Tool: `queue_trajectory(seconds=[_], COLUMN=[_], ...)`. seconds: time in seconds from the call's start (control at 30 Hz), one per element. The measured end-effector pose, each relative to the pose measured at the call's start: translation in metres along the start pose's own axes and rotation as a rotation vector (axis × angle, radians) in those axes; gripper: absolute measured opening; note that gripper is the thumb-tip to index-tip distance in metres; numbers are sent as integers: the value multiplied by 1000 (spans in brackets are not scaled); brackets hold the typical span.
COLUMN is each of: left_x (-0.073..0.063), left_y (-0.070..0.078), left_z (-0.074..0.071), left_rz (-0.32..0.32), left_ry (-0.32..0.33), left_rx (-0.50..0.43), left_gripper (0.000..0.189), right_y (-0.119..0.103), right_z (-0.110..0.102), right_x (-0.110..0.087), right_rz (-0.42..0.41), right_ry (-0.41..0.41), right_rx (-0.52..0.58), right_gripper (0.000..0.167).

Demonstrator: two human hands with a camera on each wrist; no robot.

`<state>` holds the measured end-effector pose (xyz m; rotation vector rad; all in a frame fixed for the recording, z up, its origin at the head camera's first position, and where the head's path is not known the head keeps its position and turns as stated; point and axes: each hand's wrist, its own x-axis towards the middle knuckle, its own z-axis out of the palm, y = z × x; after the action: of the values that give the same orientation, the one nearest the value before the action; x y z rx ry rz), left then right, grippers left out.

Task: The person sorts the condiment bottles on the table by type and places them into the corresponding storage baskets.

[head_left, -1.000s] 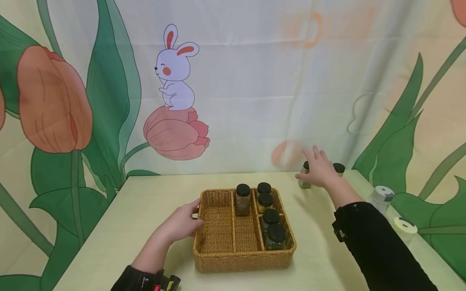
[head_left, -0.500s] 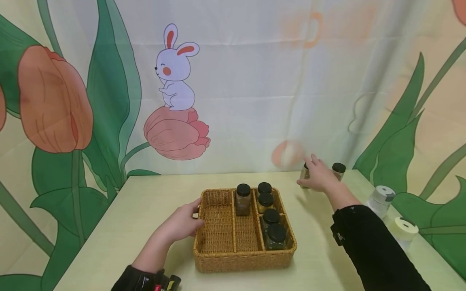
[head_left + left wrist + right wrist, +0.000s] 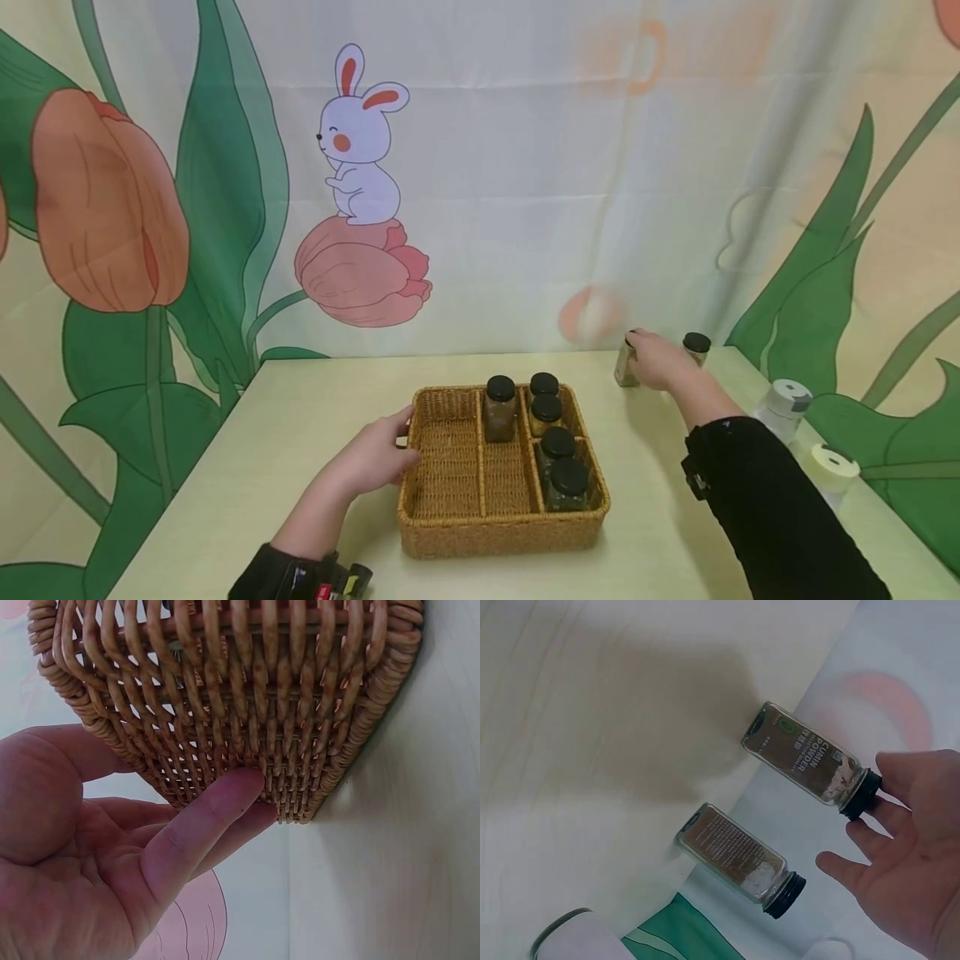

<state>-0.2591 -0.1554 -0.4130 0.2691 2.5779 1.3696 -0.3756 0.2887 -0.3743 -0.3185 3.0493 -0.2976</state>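
Observation:
My left hand (image 3: 371, 457) grips the left wall of a divided wicker basket (image 3: 498, 537). In the left wrist view the thumb (image 3: 82, 750) goes over the rim, while a finger (image 3: 206, 814) presses the woven outer side. Far back on the right, my right hand (image 3: 660, 360) pinches the black cap of a cumin powder jar (image 3: 802, 755) between thumb and fingers. The jar stands upright on the table. A second spice jar (image 3: 731, 851) with a black cap stands beside it, apart from the hand.
Several black-capped jars stand in the basket: a tall brown jar (image 3: 499, 412) in the middle compartment, others, such as a dark jar (image 3: 568, 487), in the right compartments. Two white-bodied containers, one with a grey-white lid (image 3: 787, 400), one yellowish-topped (image 3: 831, 471), stand at the right. A printed curtain (image 3: 495, 250) hangs behind.
My right hand has come down onto the cumin powder jar, its raised fingers closing around the cap. The left hand and basket stay in place.

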Motion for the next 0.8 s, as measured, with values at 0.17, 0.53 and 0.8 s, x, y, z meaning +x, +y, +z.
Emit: queue_trajectory(seconds=[0.17, 0.53, 0.8], left_x=[1, 0, 0], left_y=[0, 0, 1], left_z=[0, 0, 0], left_rz=[-2, 0, -3], left_ry=[-2, 0, 3], left_rx=[6, 6, 13], left_gripper=[79, 78, 78], right_y=[-2, -2, -2], right_z=[-6, -11, -16], right_x=[-1, -2, -3], right_rz=[36, 17, 29], right_ry=[-9, 123, 104], right_rx=[-7, -54, -36], right_gripper=[53, 31, 24])
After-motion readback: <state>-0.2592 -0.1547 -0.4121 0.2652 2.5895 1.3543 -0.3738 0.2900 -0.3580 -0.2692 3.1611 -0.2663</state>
